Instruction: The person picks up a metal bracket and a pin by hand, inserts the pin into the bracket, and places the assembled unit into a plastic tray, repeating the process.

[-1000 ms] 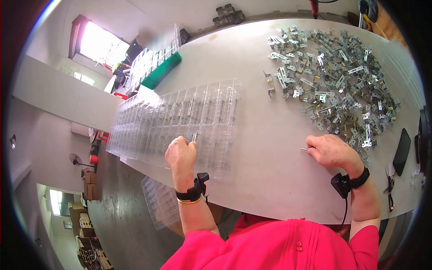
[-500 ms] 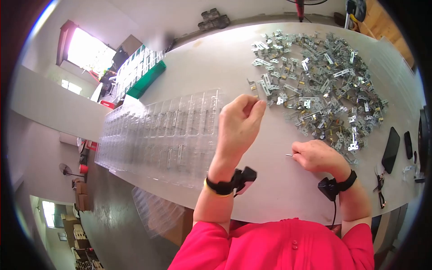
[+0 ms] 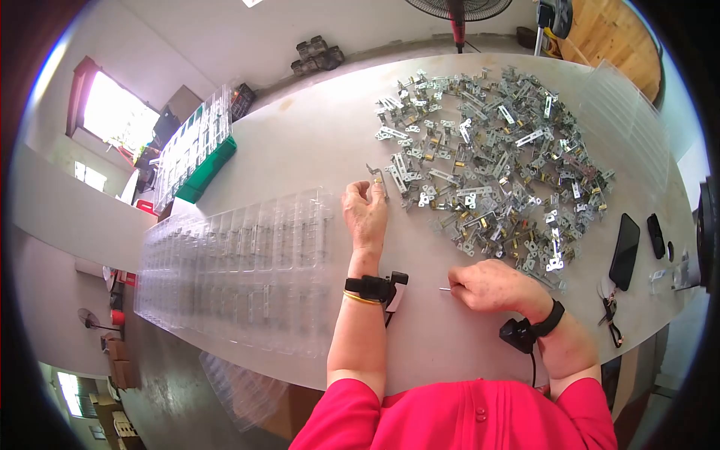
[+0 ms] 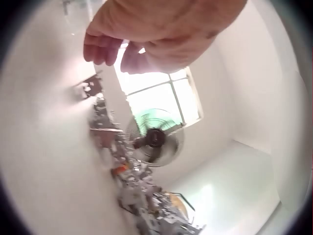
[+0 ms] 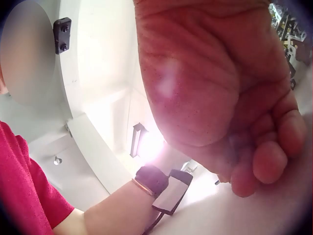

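Observation:
My left hand is at the left edge of a heap of small metal brackets, palm down over the table. Its fingertips are right at a single bracket lying apart from the heap. In the left wrist view the thumb and bent fingers have a gap between them, with a bracket just past the tips. Lower down, below the heap, my right hand pinches a thin metal pin between thumb and forefinger. Only the pin's end pokes out; the other fingers curl into the palm.
Stacked clear plastic trays with brackets in their compartments lie at the left. A green crate stands beyond them. At the right are a phone, a small cord-tied tool and another clear tray.
The left hand has left the tray stack and crossed right to the lone bracket at the heap's edge. The right hand keeps its pinch on the pin. The head view has turned right.

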A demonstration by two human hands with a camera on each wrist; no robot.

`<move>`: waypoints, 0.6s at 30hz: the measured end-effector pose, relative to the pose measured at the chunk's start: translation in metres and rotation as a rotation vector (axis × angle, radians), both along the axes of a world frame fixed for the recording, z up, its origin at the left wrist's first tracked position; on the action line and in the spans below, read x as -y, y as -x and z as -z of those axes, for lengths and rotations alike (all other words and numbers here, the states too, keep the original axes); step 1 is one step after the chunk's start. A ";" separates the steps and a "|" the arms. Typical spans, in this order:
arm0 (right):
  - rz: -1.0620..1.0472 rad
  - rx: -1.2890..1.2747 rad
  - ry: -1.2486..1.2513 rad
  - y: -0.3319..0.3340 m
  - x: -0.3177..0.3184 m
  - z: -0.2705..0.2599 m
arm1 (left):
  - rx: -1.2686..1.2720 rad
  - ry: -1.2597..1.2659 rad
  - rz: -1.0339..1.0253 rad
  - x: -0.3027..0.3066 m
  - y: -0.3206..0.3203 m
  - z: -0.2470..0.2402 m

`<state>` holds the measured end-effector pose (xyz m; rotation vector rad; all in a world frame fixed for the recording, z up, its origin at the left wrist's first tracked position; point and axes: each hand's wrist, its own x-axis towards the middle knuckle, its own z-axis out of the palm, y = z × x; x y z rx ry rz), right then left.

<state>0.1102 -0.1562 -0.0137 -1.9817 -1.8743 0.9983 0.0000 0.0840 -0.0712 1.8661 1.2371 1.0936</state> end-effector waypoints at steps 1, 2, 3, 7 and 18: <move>0.006 -0.007 -0.009 0.000 0.000 0.000 | -0.055 0.011 -0.004 0.000 -0.002 0.001; 0.012 -0.013 -0.021 0.001 0.000 -0.001 | -0.110 0.020 -0.008 0.001 -0.003 -0.001; 0.011 -0.007 -0.021 0.001 0.000 -0.001 | -0.104 0.021 -0.009 -0.001 -0.006 0.001; 0.020 -0.007 -0.027 0.001 0.000 -0.001 | -0.217 -0.114 -0.030 -0.008 -0.011 0.011; 0.031 -0.005 0.002 0.003 -0.001 -0.007 | 0.049 0.055 0.044 -0.002 -0.006 0.003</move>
